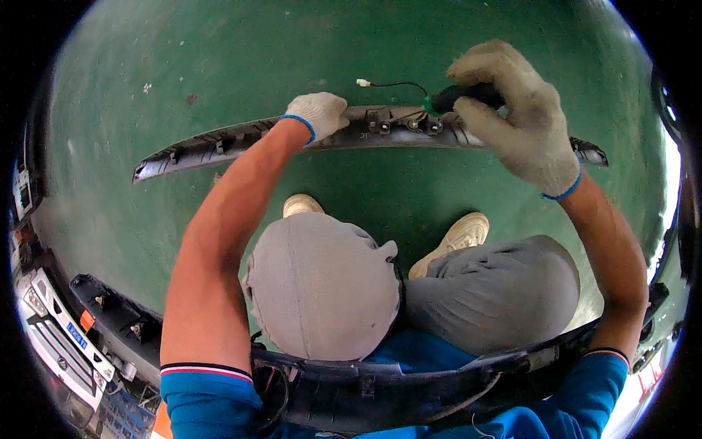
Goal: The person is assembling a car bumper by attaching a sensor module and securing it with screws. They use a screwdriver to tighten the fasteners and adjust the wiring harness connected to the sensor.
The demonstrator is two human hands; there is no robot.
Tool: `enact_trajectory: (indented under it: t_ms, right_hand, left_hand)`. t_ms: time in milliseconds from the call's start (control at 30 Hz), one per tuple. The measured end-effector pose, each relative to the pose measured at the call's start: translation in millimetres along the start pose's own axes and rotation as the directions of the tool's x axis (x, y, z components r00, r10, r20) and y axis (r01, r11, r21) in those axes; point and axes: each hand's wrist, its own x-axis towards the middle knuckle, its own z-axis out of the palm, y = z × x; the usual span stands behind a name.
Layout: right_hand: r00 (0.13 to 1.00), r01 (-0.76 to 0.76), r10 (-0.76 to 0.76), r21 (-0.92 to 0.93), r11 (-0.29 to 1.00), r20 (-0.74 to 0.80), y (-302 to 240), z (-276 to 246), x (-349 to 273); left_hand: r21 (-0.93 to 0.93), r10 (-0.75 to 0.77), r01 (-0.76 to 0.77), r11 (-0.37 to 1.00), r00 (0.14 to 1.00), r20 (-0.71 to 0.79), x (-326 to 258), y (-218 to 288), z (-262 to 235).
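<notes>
Up at 12 o'clock, left hand (319, 113) in knit glove, fingers pressed onto long curved ribbed black plastic trim strip (219, 143); right hand (516, 110) fingers clenched around black-handled screwdriver (462, 96); glossy green floor (146, 88).

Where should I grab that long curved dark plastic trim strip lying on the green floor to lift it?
Probably grip the long curved dark plastic trim strip near its middle, coming from the near side, beside the gloved left hand resting there. It is long, thin and bowed, so an end grip would likely let it sag and twist.
</notes>
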Motion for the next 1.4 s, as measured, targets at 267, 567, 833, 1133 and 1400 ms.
enact_trajectory:
  t_ms: [267, 567, 833, 1133, 1400]
  right_hand:
    - [0.991, 0.131, -0.131, -0.019, 0.991, 0.037, 11, 33, 14]
    - [0.994, 0.105, -0.104, -0.031, 0.994, 0.037, 13, 35, 14]
    - [0.992, 0.124, -0.121, -0.065, 0.990, 0.038, 16, 38, 13]
    - [0.979, 0.102, -0.077, -0.130, 0.986, 0.190, -10, 45, 22]
    - [0.915, 0.385, -0.345, -0.195, 0.902, 0.209, -13, 45, 32]
  left_hand:
    - [-0.021, 0.006, -0.006, 1.000, 1.000, -0.013, 3, -4, 5]
    - [-0.004, 0.011, -0.011, 1.000, 1.000, -0.015, 2, -4, 3]
    - [-0.004, 0.014, -0.014, 1.000, 1.000, -0.010, 4, -6, 6]
    - [-0.003, -0.003, 0.003, 1.000, 1.000, -0.009, 3, -4, 5]
    - [-0.051, 0.027, -0.028, 0.998, 0.999, -0.028, 1, -5, 5]
